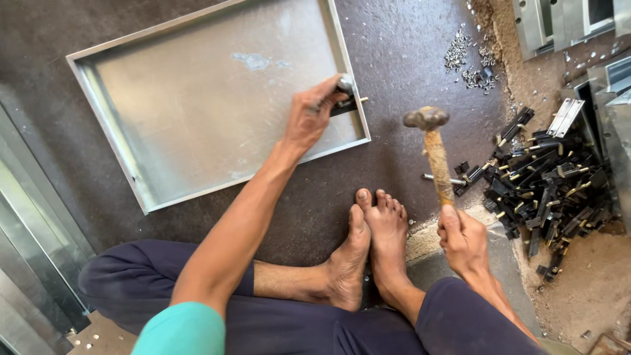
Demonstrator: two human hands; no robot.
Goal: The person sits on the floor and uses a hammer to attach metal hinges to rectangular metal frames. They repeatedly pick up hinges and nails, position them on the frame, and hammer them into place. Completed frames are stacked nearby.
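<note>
A shallow sheet-metal tray (197, 98) lies on the dark floor in front of me. My left hand (309, 115) reaches to its right rim and grips a short metal punch (343, 84) held against a small black latch part (348, 105) on that rim. My right hand (463, 240) holds the wooden handle of a ball-peen hammer (430, 141), raised upright to the right of the tray, its steel head apart from the punch. My bare feet (371, 243) rest on the floor between the two hands.
A heap of black latch parts (545, 184) lies to the right, next to the hammer. Small screws or rivets (463, 59) are scattered at the top. Folded sheet-metal pieces (559, 23) stand top right, and metal panels (26, 236) line the left edge.
</note>
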